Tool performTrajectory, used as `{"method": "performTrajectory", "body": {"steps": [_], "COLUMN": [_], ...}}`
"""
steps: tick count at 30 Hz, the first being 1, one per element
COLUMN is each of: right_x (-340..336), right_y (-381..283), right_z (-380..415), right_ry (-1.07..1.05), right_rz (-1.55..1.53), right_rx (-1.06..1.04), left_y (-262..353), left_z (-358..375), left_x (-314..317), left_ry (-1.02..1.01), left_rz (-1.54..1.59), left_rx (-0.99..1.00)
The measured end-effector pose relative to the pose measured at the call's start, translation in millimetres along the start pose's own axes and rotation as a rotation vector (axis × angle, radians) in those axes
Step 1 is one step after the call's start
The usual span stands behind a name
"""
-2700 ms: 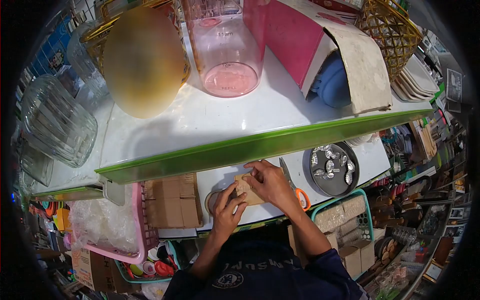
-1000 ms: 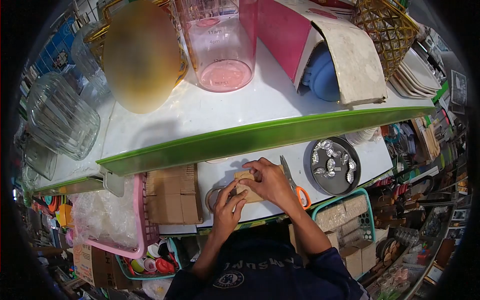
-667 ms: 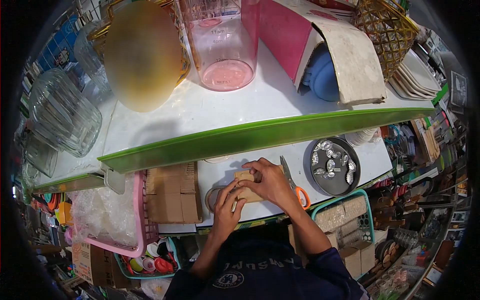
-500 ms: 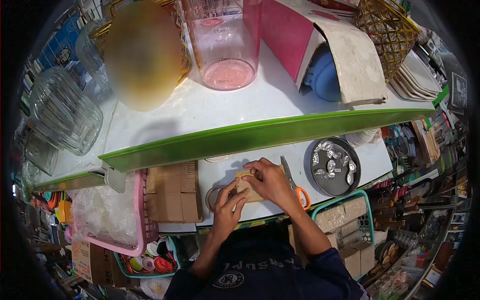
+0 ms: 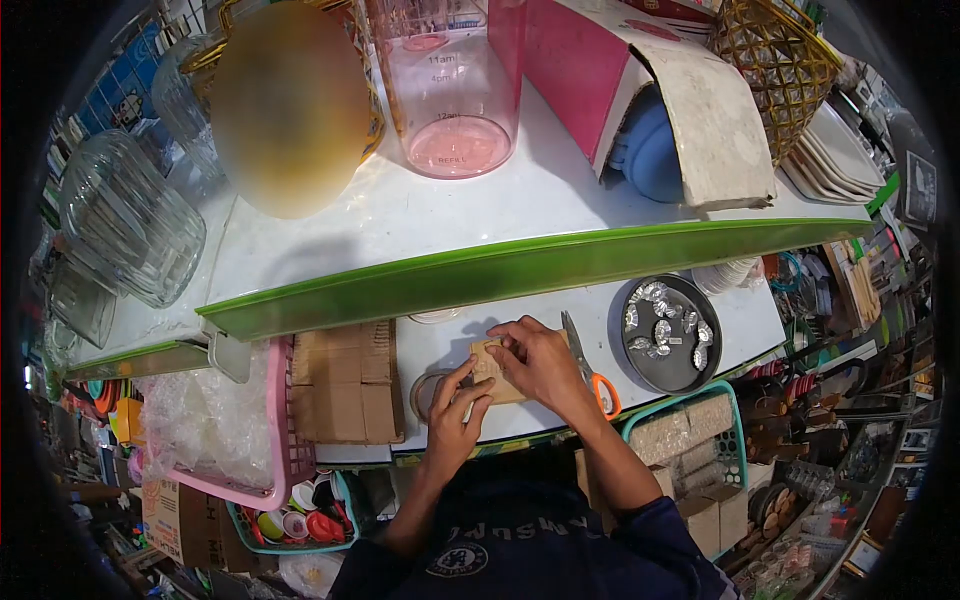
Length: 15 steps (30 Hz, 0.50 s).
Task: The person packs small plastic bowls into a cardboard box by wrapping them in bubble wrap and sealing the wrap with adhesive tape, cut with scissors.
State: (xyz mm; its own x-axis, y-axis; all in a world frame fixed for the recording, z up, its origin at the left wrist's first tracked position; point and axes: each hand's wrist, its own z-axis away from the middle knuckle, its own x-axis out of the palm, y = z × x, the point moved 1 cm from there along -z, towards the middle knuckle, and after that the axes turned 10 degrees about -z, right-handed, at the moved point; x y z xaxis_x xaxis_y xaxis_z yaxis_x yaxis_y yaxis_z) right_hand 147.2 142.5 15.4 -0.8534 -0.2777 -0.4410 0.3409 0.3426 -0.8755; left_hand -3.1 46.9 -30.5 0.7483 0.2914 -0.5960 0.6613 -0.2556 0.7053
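Note:
A small tan, flat piece that looks like cardboard [image 5: 484, 362] lies on the white lower shelf under both hands. My left hand [image 5: 457, 412] has its fingers bent against the left and near side of it. From the right, my right hand [image 5: 545, 362] pinches its upper edge, thumb and fingertips close together. Part of the piece is covered by the fingers, so its full shape is hidden. A tape roll [image 5: 420, 397] lies just left of my left hand. Scissors with orange handles [image 5: 605, 396] rest right of my right hand.
A green-edged upper shelf [image 5: 540, 265] overhangs the hands. On it stand a pink-based clear jug [image 5: 460, 150], a pink box [image 5: 575, 75] and glass jars [image 5: 130, 220]. A cardboard box [image 5: 347, 390] sits left; a dark round pan [image 5: 650, 372] with foil cups sits right.
Almost nothing differs. Both hands stay at the tan piece, with only a very slight shift of the fingers.

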Motion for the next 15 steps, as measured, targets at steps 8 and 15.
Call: {"method": "performTrajectory", "body": {"steps": [8,15], "right_x": [-1.4,-0.9], "right_y": [-5.5,-2.7], "right_z": [1.3,1.8], "right_ry": [-0.027,-0.018], "right_rz": [0.019,-0.006], "right_rx": [-0.010,0.021], "left_y": [5.3,1.2], "left_z": [-0.8,1.5], "left_x": [-0.6,0.4], "left_ry": [0.012,-0.036], "left_rz": [0.011,0.092], "left_rx": [-0.037,-0.087]}}
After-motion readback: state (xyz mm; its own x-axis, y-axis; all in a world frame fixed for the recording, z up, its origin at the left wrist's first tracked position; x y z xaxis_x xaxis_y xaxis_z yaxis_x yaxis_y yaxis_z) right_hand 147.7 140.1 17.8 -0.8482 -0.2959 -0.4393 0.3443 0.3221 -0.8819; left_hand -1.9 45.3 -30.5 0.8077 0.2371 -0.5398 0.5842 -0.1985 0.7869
